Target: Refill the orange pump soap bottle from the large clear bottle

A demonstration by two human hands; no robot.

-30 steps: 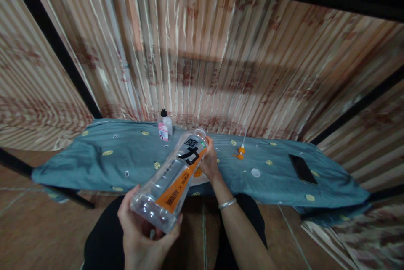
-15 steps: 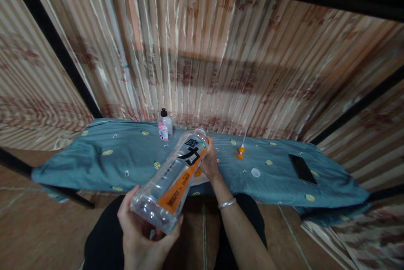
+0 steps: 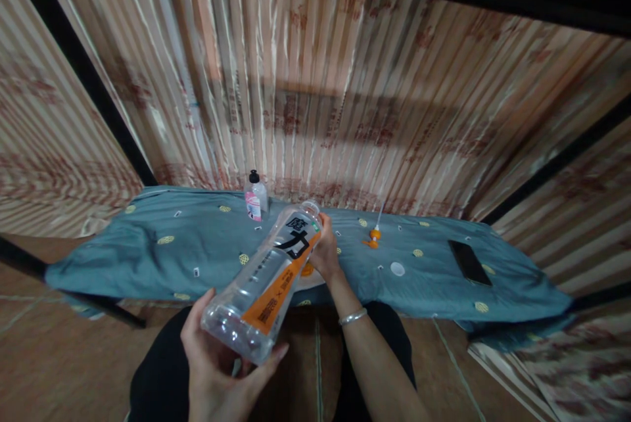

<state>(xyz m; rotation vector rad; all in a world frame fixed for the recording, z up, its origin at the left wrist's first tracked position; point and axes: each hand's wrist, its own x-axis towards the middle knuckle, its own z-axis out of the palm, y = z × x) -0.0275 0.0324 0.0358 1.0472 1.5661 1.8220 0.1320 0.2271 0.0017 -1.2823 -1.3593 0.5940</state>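
Observation:
I hold a clear plastic bottle (image 3: 269, 277) with an orange and black label, tilted with its neck pointing away from me. My left hand (image 3: 217, 363) cups its base from below, fingers wrapped round it. My right hand (image 3: 325, 252) is closed around the bottle's neck end, near the mouth; a silver bracelet sits on that wrist. A white bottle cap (image 3: 397, 269) lies on the blue-green cloth (image 3: 148, 251) to the right of my right hand.
A small pump bottle (image 3: 256, 196) with a pink label and black top stands at the back of the cloth. An orange-tipped small object (image 3: 373, 238) and a black phone (image 3: 469, 262) lie to the right. Striped wallpaper rises behind; black frame bars flank both sides.
Almost nothing has moved; the view has shifted slightly and both hands keep the same hold on the bottle.

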